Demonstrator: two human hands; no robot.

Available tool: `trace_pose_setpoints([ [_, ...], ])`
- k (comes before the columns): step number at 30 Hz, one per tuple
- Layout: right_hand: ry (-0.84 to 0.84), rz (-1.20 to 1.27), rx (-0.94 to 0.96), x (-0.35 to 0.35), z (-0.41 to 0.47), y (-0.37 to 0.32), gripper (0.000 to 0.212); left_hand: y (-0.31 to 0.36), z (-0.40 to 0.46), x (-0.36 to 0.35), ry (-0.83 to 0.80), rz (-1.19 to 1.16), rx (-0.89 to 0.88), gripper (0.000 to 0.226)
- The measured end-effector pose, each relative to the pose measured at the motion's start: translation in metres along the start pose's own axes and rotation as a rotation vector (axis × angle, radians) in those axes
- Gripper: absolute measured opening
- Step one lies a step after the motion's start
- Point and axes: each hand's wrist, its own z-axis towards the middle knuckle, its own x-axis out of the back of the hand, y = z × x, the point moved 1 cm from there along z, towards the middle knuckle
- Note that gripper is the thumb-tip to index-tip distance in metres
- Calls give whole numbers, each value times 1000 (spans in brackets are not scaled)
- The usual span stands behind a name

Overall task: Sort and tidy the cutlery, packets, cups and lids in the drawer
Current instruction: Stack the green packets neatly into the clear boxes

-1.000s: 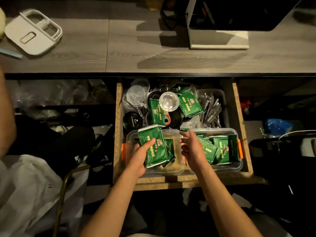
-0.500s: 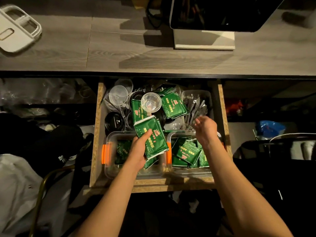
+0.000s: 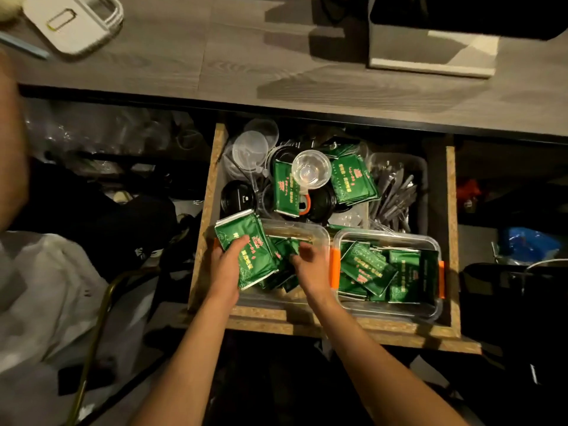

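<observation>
Green packets [image 3: 246, 250] in left grip [image 3: 226, 265]

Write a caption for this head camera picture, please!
Left hand holds green packets over a clear box in the drawer.

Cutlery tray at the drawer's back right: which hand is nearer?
Right. The right hand reaches into the front-left container, diagonally below the cutlery tray; the left hand holds packets farther left.

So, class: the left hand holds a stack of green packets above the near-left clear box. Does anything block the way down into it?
No lid covers the clear box. The left hand holds the packet stack over loose packets inside; the right hand reaches in beside it.
</observation>
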Motion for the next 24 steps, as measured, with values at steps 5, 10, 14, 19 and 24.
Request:
trace_pose_setpoints([
  [5,-39,-597,43,-30,24,22,94,-19,32,35,-7,7,15,110],
  [10,-80,-688,-25,-40,38,41,70,-5,28,43,-70,49,31,53],
  [14,-42,-438,23,-31,26,24,47,3,25,48,-120,27,69,53],
  [19,-60,-27,78,-16,-19,-17,44,19,20,44,-152,81,26,8],
  [24,-1,278,182,7,-66,-57,46,41,12,33,-211,153,-24,47],
])
